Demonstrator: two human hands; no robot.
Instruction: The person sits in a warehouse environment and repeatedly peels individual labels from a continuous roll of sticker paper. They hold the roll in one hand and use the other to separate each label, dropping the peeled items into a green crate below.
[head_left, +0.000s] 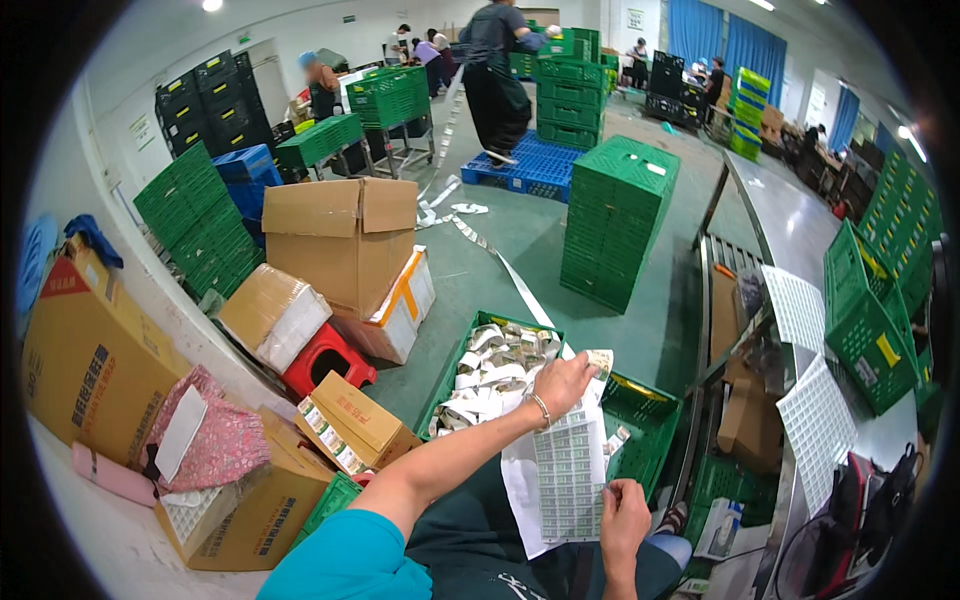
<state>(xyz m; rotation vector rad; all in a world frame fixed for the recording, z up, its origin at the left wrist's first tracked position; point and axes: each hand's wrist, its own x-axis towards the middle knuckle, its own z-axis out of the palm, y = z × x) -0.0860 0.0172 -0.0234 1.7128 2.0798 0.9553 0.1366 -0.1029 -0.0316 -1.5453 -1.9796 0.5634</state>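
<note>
My left hand (562, 386), with a bracelet at the wrist, grips a strip of printed labels (600, 363) near its end. Below that hand, a sheet of small green printed stickers (568, 480) lies over white paper (517, 465) on my lap. At the sheet's right edge, the thumb and fingers of my right hand (626, 514) pinch together; what lies between the fingertips is partly hidden. Beyond my knees, a green plastic crate (429, 409) holds a heap of curled label strip (495, 367). Another green crate (660, 427) stands to its right, with a loose label piece (618, 439) in view.
A long strip (517, 281) trails across the floor. Stacked green crates (619, 225) stand ahead. Cardboard boxes (337, 240) and a red stool (330, 360) are left. A metal table (795, 202) on the right bears sticker sheets (817, 427). A person (495, 82) stands on a blue pallet (517, 169).
</note>
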